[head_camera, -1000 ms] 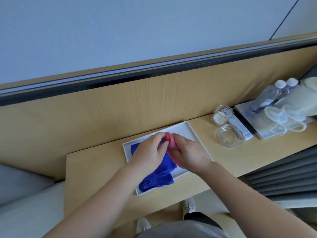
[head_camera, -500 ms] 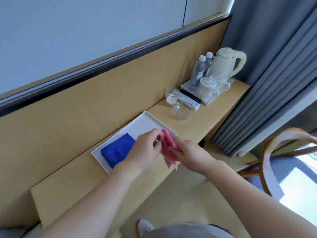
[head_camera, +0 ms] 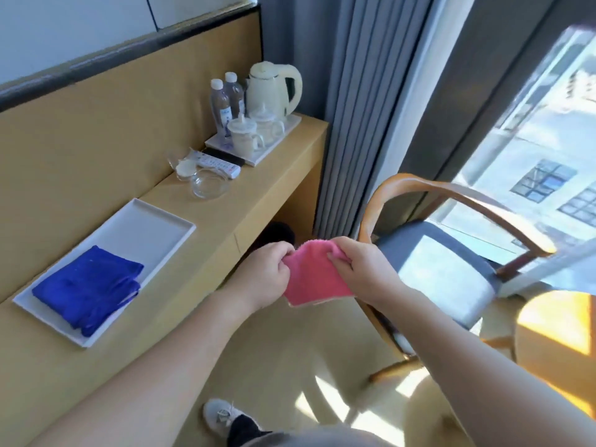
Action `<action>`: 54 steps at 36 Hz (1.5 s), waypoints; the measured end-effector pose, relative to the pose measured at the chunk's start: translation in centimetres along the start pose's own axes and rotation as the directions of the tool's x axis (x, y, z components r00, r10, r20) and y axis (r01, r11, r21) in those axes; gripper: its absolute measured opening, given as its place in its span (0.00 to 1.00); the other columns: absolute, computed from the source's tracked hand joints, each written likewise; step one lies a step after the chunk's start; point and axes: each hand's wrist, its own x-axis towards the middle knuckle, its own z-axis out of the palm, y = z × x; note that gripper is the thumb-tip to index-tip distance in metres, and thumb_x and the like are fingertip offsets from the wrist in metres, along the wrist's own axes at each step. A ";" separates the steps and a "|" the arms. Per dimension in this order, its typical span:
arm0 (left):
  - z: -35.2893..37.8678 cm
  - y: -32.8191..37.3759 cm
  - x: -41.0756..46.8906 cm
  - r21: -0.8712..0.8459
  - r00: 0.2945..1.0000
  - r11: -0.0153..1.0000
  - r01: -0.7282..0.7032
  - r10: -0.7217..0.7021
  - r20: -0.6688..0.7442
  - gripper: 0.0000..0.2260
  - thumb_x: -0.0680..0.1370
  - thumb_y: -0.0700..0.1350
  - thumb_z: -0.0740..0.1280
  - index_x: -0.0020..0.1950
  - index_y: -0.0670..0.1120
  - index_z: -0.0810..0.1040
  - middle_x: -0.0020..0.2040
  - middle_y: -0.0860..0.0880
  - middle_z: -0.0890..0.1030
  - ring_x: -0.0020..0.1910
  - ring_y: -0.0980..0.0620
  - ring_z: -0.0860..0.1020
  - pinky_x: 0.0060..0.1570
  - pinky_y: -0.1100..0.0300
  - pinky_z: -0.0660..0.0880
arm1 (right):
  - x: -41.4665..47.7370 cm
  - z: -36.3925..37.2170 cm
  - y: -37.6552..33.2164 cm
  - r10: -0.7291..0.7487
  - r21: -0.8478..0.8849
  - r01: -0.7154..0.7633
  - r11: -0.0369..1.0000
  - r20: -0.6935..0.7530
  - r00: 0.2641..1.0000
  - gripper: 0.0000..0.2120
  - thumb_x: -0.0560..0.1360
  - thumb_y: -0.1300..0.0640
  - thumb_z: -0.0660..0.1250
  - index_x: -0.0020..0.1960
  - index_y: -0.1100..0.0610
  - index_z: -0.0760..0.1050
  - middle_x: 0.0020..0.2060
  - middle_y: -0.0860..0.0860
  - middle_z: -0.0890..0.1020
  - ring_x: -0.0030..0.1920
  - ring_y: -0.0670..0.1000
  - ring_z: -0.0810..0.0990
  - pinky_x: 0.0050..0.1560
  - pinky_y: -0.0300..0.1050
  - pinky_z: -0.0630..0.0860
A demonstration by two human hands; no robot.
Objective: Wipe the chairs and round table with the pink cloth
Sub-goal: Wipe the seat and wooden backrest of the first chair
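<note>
The tabletop (head_camera: pixel 264 191) is running along the wall from eight o'clock up to twelve, and the curtain (head_camera: pixel 371 108) is hanging beside its far end at one o'clock. The chair (head_camera: pixel 435 269) is standing at three o'clock, its curved back rail arching toward the hands. The round table (head_camera: pixel 554 330) is showing only as a sunlit edge at four o'clock, just beside the chair. On the tabletop a tray (head_camera: pixel 145 227) is lying at nine o'clock, carrying a folded blue cloth (head_camera: pixel 87 285) at its near end. Both hands are meeting mid-view over the floor, between tabletop and chair. The left hand (head_camera: pixel 261 279) is pinching one top corner of the pink cloth (head_camera: pixel 314 275) and the right hand (head_camera: pixel 361 269) the other. Their fingers (head_camera: pixel 338 253) are curling onto it, so it is hanging spread between them and touching nothing else. It is looking light, soft and limp, probably fluffy enough not to slip. Bunching or folding it into one palm should be giving a firmer wiping pad than holding corners. Room is opening toward three o'clock, but the back rail is sitting near the right wrist and the tabletop's edge is running close at nine o'clock. A sweep to the seat is likely needing to pass over the rail.
</note>
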 end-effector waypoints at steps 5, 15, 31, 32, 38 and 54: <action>8.1 5.3 -0.9 0.028 0.996 0.999 -0.023 0.020 0.089 0.09 0.78 0.43 0.59 0.51 0.58 0.74 0.44 0.61 0.78 0.43 0.63 0.77 0.41 0.62 0.79 | -5.8 -3.8 5.9 0.065 -0.067 -0.065 0.996 0.005 0.998 0.10 0.81 0.53 0.59 0.47 0.56 0.74 0.38 0.52 0.80 0.40 0.55 0.77 0.41 0.51 0.74; 15.1 10.4 2.3 0.161 0.991 0.986 -0.035 0.014 0.129 0.07 0.77 0.44 0.62 0.47 0.56 0.75 0.43 0.58 0.78 0.43 0.58 0.77 0.42 0.52 0.79 | -9.5 -9.0 14.2 0.164 -0.090 -0.169 0.982 -0.054 0.985 0.09 0.81 0.54 0.60 0.54 0.59 0.75 0.41 0.55 0.82 0.41 0.57 0.77 0.38 0.47 0.66; 19.6 10.1 14.8 0.178 0.984 0.983 -0.055 0.024 0.174 0.03 0.78 0.47 0.64 0.46 0.56 0.74 0.42 0.58 0.77 0.40 0.57 0.77 0.40 0.53 0.80 | -3.2 -12.0 22.6 0.207 -0.139 -0.206 0.969 -0.006 0.978 0.11 0.78 0.61 0.59 0.55 0.53 0.77 0.45 0.48 0.81 0.46 0.51 0.77 0.45 0.48 0.75; 19.9 9.9 15.8 0.179 0.984 0.983 -0.047 0.014 0.180 0.03 0.77 0.47 0.64 0.47 0.55 0.74 0.43 0.58 0.77 0.41 0.57 0.77 0.40 0.52 0.80 | -2.4 -12.1 23.3 0.224 -0.141 -0.224 0.964 -0.017 0.974 0.10 0.78 0.61 0.60 0.55 0.53 0.77 0.45 0.48 0.81 0.45 0.51 0.78 0.44 0.48 0.75; 22.1 8.3 20.3 0.211 0.989 0.977 0.021 -0.051 0.137 0.05 0.79 0.46 0.63 0.53 0.53 0.74 0.48 0.56 0.77 0.42 0.56 0.77 0.40 0.61 0.78 | 1.5 -11.5 27.6 0.328 -0.144 -0.319 0.937 0.036 0.944 0.09 0.75 0.58 0.66 0.54 0.50 0.77 0.45 0.48 0.82 0.48 0.52 0.79 0.46 0.45 0.75; 33.3 0.8 26.6 0.316 0.936 0.882 0.351 -0.342 -0.085 0.21 0.79 0.44 0.60 0.72 0.46 0.64 0.74 0.50 0.63 0.74 0.50 0.58 0.68 0.54 0.61 | 9.2 -2.0 42.4 0.253 -0.138 -0.218 0.966 0.329 0.910 0.05 0.75 0.60 0.62 0.48 0.58 0.76 0.42 0.53 0.80 0.43 0.57 0.78 0.42 0.48 0.73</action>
